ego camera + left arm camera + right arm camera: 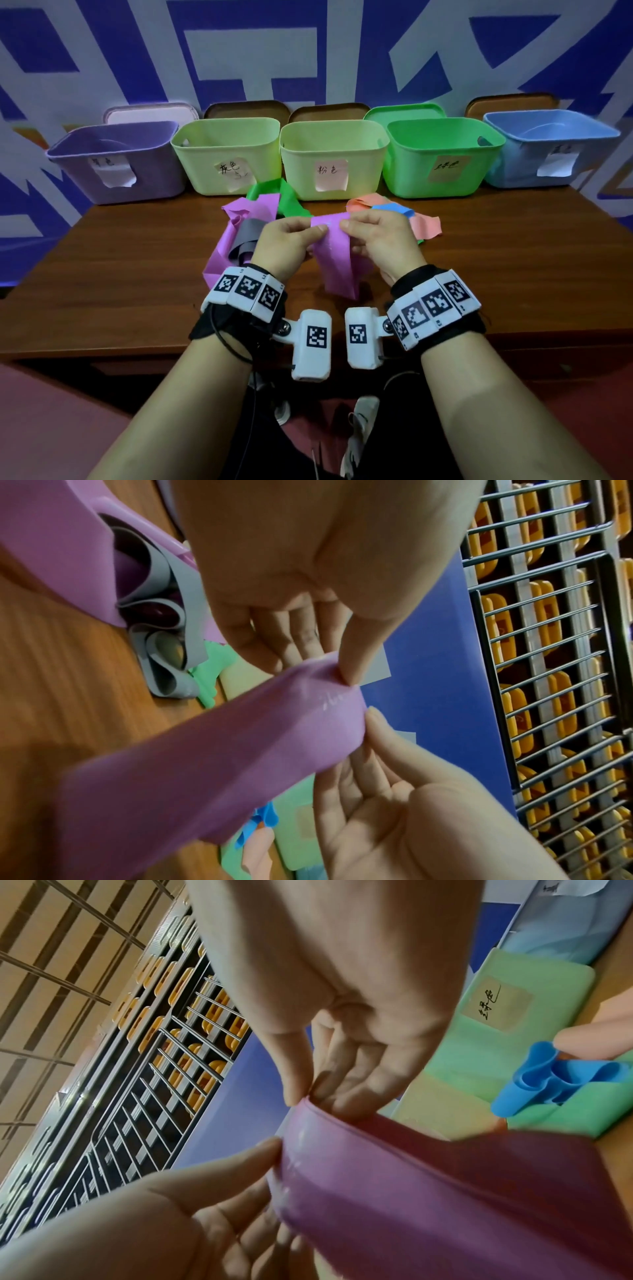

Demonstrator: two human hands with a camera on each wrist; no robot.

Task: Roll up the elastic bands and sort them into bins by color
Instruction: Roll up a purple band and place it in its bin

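Left hand (286,240) and right hand (378,236) each pinch the top fold of the purple band (337,253), thumb against curled fingers (354,653), above the desk (137,274); its lower end trails to the desk. The hands hide part of the heap behind: grey band (245,236), green band (286,202), blue band (394,209), salmon band (424,226). Five labelled bins (329,157) line the rear edge; the purple and blue bins' labels are illegible.
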